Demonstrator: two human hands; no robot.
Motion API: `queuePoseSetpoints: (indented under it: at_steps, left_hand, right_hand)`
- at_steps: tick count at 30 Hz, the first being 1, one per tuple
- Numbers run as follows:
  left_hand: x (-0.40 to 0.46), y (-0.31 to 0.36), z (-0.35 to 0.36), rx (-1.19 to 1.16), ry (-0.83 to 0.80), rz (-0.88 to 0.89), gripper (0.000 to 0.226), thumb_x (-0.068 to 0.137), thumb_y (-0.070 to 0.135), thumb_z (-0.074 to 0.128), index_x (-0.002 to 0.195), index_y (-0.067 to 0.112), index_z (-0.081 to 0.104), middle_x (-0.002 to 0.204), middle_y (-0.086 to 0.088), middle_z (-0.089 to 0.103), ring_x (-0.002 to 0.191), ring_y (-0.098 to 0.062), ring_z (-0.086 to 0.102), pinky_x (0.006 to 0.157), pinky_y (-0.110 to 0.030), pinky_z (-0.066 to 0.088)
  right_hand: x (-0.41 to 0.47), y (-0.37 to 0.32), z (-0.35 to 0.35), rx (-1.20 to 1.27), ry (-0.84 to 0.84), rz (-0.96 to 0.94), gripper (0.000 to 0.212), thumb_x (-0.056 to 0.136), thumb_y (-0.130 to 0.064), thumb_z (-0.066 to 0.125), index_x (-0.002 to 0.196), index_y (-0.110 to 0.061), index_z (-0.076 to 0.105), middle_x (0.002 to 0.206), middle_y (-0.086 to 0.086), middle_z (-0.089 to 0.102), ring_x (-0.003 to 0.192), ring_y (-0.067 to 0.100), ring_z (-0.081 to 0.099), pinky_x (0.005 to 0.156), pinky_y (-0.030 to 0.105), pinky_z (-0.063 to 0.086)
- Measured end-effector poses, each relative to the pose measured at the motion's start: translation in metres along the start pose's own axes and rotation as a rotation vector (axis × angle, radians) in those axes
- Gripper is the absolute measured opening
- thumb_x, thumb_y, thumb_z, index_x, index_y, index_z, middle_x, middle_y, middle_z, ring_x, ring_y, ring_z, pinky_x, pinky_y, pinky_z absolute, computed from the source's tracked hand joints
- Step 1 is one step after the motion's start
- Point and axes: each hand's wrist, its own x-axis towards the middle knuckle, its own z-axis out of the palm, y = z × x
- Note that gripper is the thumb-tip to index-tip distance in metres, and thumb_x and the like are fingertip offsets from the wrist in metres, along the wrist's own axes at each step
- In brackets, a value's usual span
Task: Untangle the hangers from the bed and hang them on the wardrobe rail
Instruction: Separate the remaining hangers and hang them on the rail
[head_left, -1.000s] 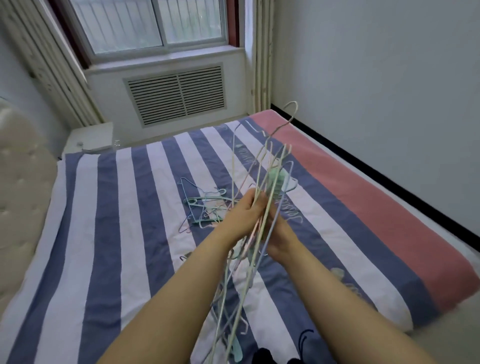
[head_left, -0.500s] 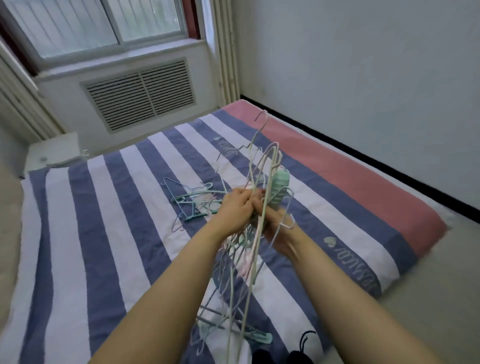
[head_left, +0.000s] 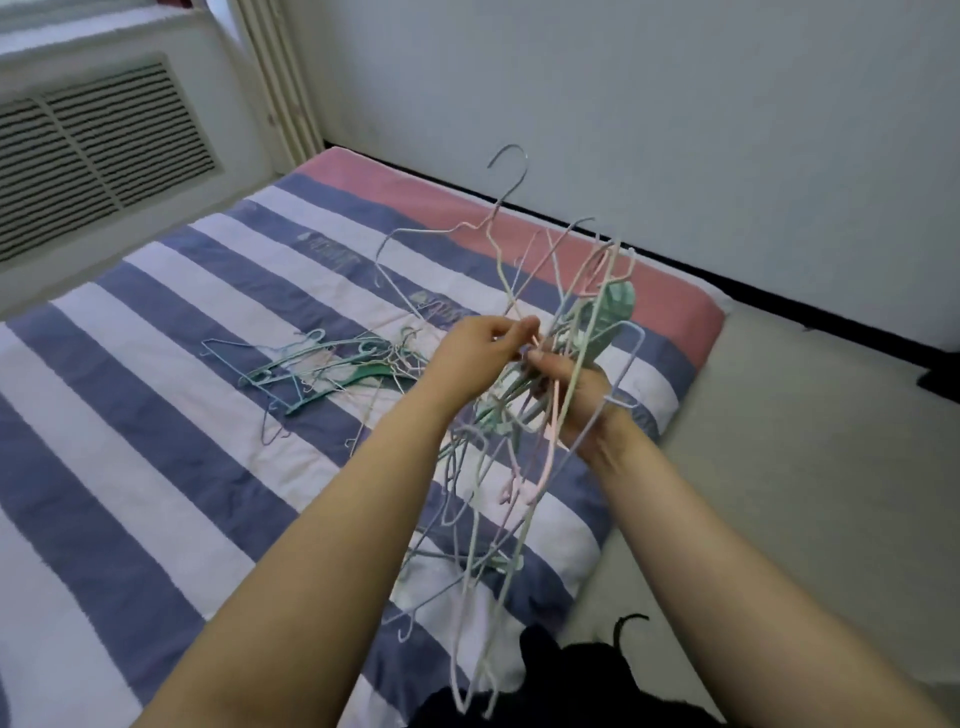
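A tangled bundle of thin pastel wire hangers (head_left: 524, 478) hangs in the air over the bed's near right part, hooks pointing up and lower ends trailing toward me. My right hand (head_left: 576, 395) grips the bundle from the right side. My left hand (head_left: 478, 353) pinches one wire near the top of the bundle, fingertips close to the right thumb. A second pile of hangers (head_left: 322, 369), green, blue and pale, lies flat on the striped bed (head_left: 130, 415) to the left of my hands. No wardrobe rail is in view.
The bed has a pink band (head_left: 571, 249) along its far side, next to a grey wall (head_left: 675, 130). A vented radiator cover (head_left: 98, 140) stands below the window at the back left. Beige floor (head_left: 805, 467) lies to the right of the bed. Dark clothing (head_left: 571, 680) shows at the bottom edge.
The view has swung to the right, so the window has left the frame. The bundle has spread out, with one hook standing higher, and my hands have drawn slightly apart on it.
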Motion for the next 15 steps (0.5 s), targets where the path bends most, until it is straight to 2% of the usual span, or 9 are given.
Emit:
queuePoseSetpoints:
  at_steps: [2,4,6,8,9,11,13,14,15]
  left_hand:
    - [-0.002,-0.003,-0.002,-0.079,0.060,0.012,0.034,0.094,0.047,0.052,0.085,0.022,0.073,0.080,0.005,0.073,0.078,-0.010,0.069,0.077,-0.035,0.056]
    - [-0.007,-0.017,-0.009,-0.086,0.214,0.012,0.033,0.093,0.047,0.052,0.082,0.023,0.070,0.079,0.006,0.072,0.076,-0.012,0.068,0.074,-0.035,0.054]
    - [-0.014,-0.040,-0.018,0.033,0.384,-0.068,0.033,0.094,0.045,0.049,0.083,0.020,0.069,0.077,0.002,0.069,0.075,-0.019,0.064,0.068,-0.036,0.049]
    - [-0.020,-0.084,-0.026,0.137,0.430,-0.276,0.025,0.095,0.034,0.049,0.102,0.018,0.067,0.097,-0.005,0.070,0.090,-0.027,0.063,0.076,-0.037,0.047]
    - [-0.023,-0.111,-0.027,0.155,0.394,-0.415,0.026,0.093,0.025,0.049,0.114,0.018,0.063,0.111,-0.008,0.067,0.102,-0.030,0.060,0.084,-0.037,0.046]
    - [-0.030,-0.160,-0.022,0.253,0.215,-0.660,0.046,0.088,0.010,0.048,0.133,0.016,0.051,0.133,-0.014,0.056,0.119,-0.036,0.051,0.097,-0.040,0.043]
    - [-0.038,-0.188,-0.009,0.361,0.003,-0.751,0.057,0.088,0.005,0.047,0.144,0.012,0.038,0.144,-0.017,0.044,0.126,-0.037,0.045,0.099,-0.042,0.041]
    - [-0.044,-0.195,0.000,0.319,-0.063,-0.771,0.061,0.090,0.006,0.049,0.148,0.011,0.030,0.146,-0.017,0.040,0.125,-0.036,0.046,0.098,-0.042,0.041]
    - [-0.050,-0.201,0.010,0.184,-0.098,-0.810,0.065,0.091,0.009,0.052,0.150,0.013,0.024,0.147,-0.017,0.038,0.121,-0.035,0.048,0.096,-0.042,0.043]
  right_hand:
    - [-0.004,-0.008,-0.011,0.063,0.053,-0.007,0.020,0.091,0.001,0.051,0.107,-0.005,0.062,0.067,-0.003,0.063,0.061,0.007,0.056,0.056,0.016,0.048]
    - [-0.008,-0.021,-0.029,0.140,0.115,-0.017,0.020,0.089,-0.002,0.056,0.108,-0.005,0.061,0.069,-0.001,0.061,0.061,0.008,0.057,0.056,0.017,0.048]
    - [-0.014,-0.036,-0.051,0.181,0.118,-0.036,0.018,0.077,-0.009,0.069,0.094,-0.010,0.064,0.066,-0.001,0.060,0.059,0.008,0.057,0.052,0.017,0.047]
    - [-0.020,-0.051,-0.072,0.212,0.053,-0.037,0.031,0.056,-0.017,0.087,0.079,-0.013,0.068,0.064,-0.003,0.062,0.059,0.009,0.060,0.053,0.020,0.048]
    - [-0.024,-0.057,-0.082,0.238,0.014,-0.037,0.036,0.049,-0.021,0.092,0.075,-0.013,0.068,0.063,-0.003,0.062,0.059,0.009,0.062,0.055,0.021,0.051]
    - [-0.028,-0.066,-0.099,0.286,-0.047,-0.048,0.043,0.050,-0.025,0.093,0.080,-0.011,0.065,0.064,-0.003,0.062,0.062,0.011,0.064,0.057,0.024,0.055]
    - [-0.030,-0.072,-0.110,0.312,-0.071,-0.071,0.047,0.058,-0.024,0.090,0.089,-0.011,0.058,0.068,-0.003,0.059,0.064,0.012,0.062,0.057,0.026,0.054]
    - [-0.030,-0.075,-0.113,0.317,-0.079,-0.087,0.047,0.060,-0.023,0.088,0.091,-0.011,0.055,0.068,-0.003,0.057,0.063,0.012,0.061,0.057,0.025,0.054]
    - [-0.031,-0.077,-0.115,0.321,-0.080,-0.106,0.048,0.060,-0.023,0.088,0.093,-0.011,0.054,0.067,-0.003,0.056,0.063,0.011,0.059,0.057,0.024,0.053]
